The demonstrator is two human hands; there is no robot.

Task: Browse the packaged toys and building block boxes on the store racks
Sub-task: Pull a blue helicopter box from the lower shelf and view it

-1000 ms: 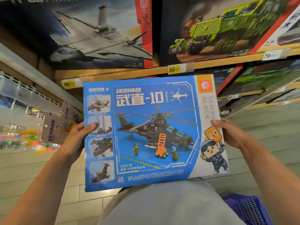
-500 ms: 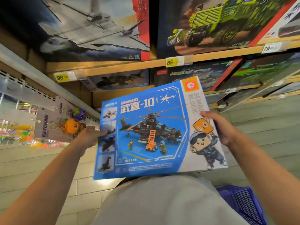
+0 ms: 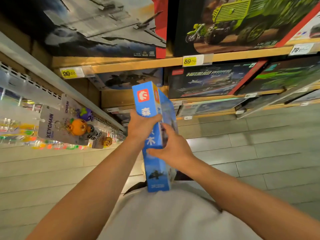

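The flat blue box (image 3: 152,129) has turned edge-on; left hand (image 3: 141,126) and right hand (image 3: 170,147) both grip its glossy cardboard.

A toy shop aisle: tiered wooden shelves (image 3: 138,64) carry large printed building-block boxes (image 3: 242,23), yellow price tags (image 3: 189,61) reading 89 are clipped to the shelf edges, and carded keychains with small figures (image 3: 76,126) hang on a white perforated peg rack (image 3: 26,80) at the left.
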